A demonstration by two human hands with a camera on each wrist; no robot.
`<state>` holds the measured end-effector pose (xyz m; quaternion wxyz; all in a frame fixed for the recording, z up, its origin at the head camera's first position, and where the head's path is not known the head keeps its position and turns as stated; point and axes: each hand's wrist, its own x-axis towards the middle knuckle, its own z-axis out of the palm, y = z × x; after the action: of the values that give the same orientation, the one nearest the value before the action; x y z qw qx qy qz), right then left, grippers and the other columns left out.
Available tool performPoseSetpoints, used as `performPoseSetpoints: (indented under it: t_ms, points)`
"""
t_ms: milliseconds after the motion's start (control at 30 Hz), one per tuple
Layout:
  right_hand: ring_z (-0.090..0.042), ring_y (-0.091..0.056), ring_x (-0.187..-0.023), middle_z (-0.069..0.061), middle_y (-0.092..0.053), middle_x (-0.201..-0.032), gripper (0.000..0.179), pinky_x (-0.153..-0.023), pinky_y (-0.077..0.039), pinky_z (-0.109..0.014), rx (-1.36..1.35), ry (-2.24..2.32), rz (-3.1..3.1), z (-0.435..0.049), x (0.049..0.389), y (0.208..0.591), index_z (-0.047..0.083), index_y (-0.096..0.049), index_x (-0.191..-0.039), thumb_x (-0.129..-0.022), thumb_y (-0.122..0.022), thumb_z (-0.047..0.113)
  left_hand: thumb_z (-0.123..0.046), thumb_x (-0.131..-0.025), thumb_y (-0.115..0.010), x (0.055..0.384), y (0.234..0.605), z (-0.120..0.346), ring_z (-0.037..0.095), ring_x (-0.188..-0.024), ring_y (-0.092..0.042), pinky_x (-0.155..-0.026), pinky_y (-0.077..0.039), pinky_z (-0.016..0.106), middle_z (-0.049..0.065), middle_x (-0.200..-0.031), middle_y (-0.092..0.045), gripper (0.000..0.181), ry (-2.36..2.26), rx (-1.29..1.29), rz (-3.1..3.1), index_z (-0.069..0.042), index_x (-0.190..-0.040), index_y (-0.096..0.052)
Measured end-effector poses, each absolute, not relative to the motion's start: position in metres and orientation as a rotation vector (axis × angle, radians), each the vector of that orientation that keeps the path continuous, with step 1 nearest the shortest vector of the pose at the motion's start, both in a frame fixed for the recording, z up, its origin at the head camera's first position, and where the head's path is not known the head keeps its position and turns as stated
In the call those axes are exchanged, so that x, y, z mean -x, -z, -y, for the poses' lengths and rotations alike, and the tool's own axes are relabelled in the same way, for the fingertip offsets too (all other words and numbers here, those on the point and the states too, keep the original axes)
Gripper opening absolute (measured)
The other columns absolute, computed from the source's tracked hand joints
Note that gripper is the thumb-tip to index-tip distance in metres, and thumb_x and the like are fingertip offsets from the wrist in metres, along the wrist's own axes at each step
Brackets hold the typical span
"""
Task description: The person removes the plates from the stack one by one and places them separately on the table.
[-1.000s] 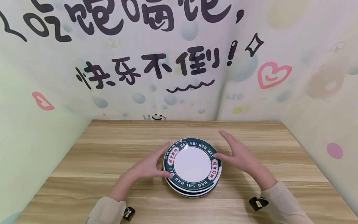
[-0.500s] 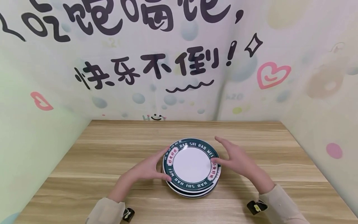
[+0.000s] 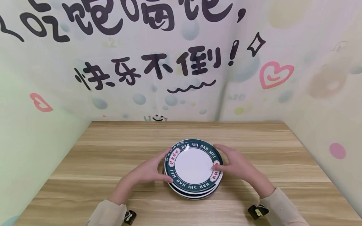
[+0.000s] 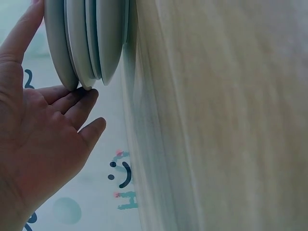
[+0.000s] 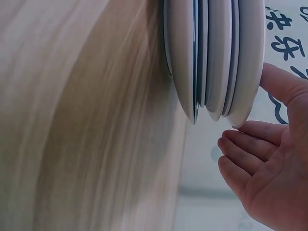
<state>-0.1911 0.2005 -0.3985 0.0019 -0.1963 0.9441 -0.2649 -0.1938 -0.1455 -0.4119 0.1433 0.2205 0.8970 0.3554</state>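
A stack of several round plates [image 3: 193,166] sits on the wooden table, the top one white with a dark green lettered rim. My left hand [image 3: 148,169] rests at the stack's left side, thumb on the top plate's rim. In the left wrist view its fingertips [image 4: 91,94] touch the upper plates' edges from the side, barely bent. Opposite, my right hand [image 3: 238,163] has its thumb over the right part of the top rim. In the right wrist view, its loosely extended fingers [image 5: 250,144] lie right at the upper plate's edge.
Wood-grain tabletop [image 3: 118,141] runs back to a printed backdrop [image 3: 152,100] with large dark characters. Pale side panels [image 3: 25,150] border the table left and right. Each wrist wears a small black strapped device [image 3: 258,212].
My right hand has moved left and toward me, from beside the stack to its right rim. My left hand and the plates look nearly unmoved.
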Motion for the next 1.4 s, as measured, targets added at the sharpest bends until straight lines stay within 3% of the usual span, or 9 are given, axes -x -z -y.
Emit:
performPoseSetpoints:
  t_ms: [467, 867, 1400]
  points:
    - [-0.047, -0.048, -0.136, -0.026, -0.052, -0.145, 0.072, -0.11, -0.043, -0.054, 0.556, 1.131, -2.763, -0.199, 0.195, 0.401, -0.005, -0.046, -0.144, -0.087, -0.078, 0.025, -0.05, -0.069, -0.088, 0.195, 0.413, 0.146, 0.036, -0.152, -0.025, -0.121, -0.027, 0.057, 0.009, -0.166, -0.024, 0.118, -1.035, -0.633, -2.589, -0.02, -0.161, -0.019]
    - [-0.046, -0.048, -0.136, -0.029, -0.048, -0.147, 0.057, -0.109, -0.044, -0.053, 0.49, 1.345, -2.597, -0.2, 0.2, 0.405, -0.008, -0.043, -0.145, -0.095, -0.065, 0.009, -0.049, -0.07, -0.088, 0.196, 0.415, 0.146, 0.035, -0.152, -0.024, -0.122, -0.026, 0.057, 0.01, -0.166, -0.023, 0.118, -1.051, -0.636, -2.58, -0.018, -0.161, -0.019]
    - [-0.046, -0.052, -0.132, -0.031, -0.052, -0.142, 0.051, -0.105, -0.05, -0.051, 0.471, 1.391, -2.518, -0.207, 0.205, 0.399, -0.01, -0.045, -0.143, -0.098, -0.06, 0.008, -0.049, -0.07, -0.088, 0.194, 0.414, 0.145, 0.036, -0.152, -0.024, -0.122, -0.026, 0.057, 0.01, -0.166, -0.023, 0.118, -1.058, -0.634, -2.574, -0.019, -0.161, -0.02]
